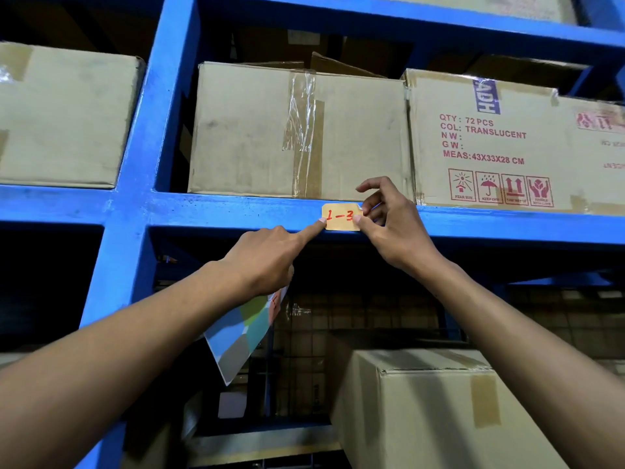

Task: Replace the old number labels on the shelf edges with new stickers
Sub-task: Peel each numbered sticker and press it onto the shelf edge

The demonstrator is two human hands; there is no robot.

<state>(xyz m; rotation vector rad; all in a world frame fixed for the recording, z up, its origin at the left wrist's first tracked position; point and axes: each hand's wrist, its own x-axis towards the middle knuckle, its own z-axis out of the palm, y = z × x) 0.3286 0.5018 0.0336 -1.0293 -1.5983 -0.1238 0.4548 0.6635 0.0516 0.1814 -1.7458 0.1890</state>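
On the blue shelf edge (236, 211) sat the label (341, 217) marked 1-3. Her left hand (267, 262), clutching a sticker sheet (240, 336), pressed its corner with one forefinger; the right hand (389, 225) pinched the other end. Probably sticking it down; smoothing flat should follow.

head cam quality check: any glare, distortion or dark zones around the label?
Head view: label sharp and evenly lit, "1-3" readable; glare on the clear tape of the box above; wide-angle bend in the blue shelf beam; the bay below is dim, and the frame corners are soft.
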